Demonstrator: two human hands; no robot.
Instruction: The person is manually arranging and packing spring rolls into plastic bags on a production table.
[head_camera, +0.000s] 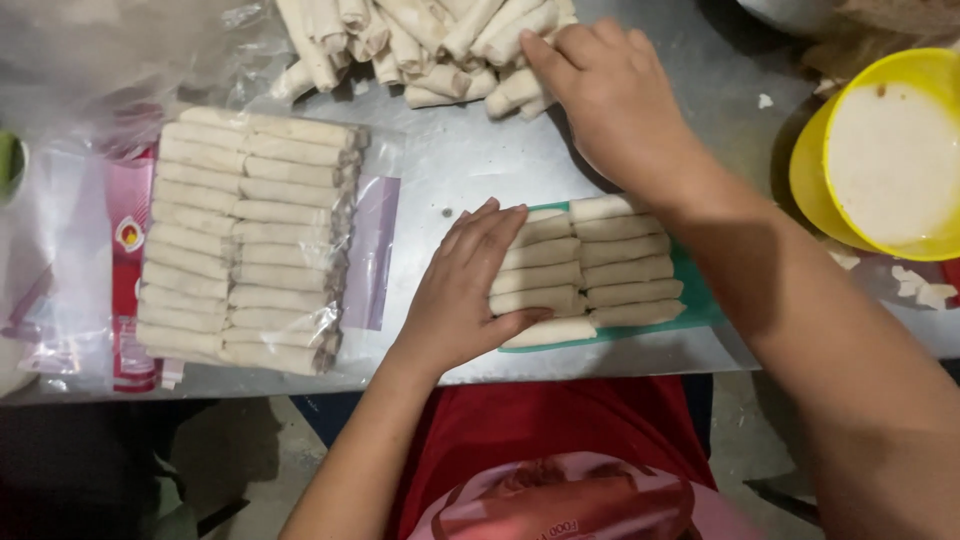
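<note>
Pale, wrapper-coloured rolls fill most of what I see from the head camera. One finished batch, two columns of thin rolls sealed in a clear plastic bag (250, 240), lies on the steel table (470, 160) to my left, so I judge that packet done. In front of me a second batch sits on a flat green tray (700, 305): two short columns of rolls (590, 270), far fewer than the bagged lot, so this tray looks only partly filled. My left hand (465, 290) lies flat and open against the left ends of those rows, fingers spread, pressing rather than gripping. My right hand (610, 95) reaches into the loose heap of unpacked rolls (420, 45) at the far edge; its fingers curl down onto a roll, but I cannot tell whether they have closed on it. Plenty of loose rolls remain.

The heap is cut off by the top edge, so its size is unknown. A yellow plastic bowl of whitish paste (890, 165) is partly out of view on the right.
</note>
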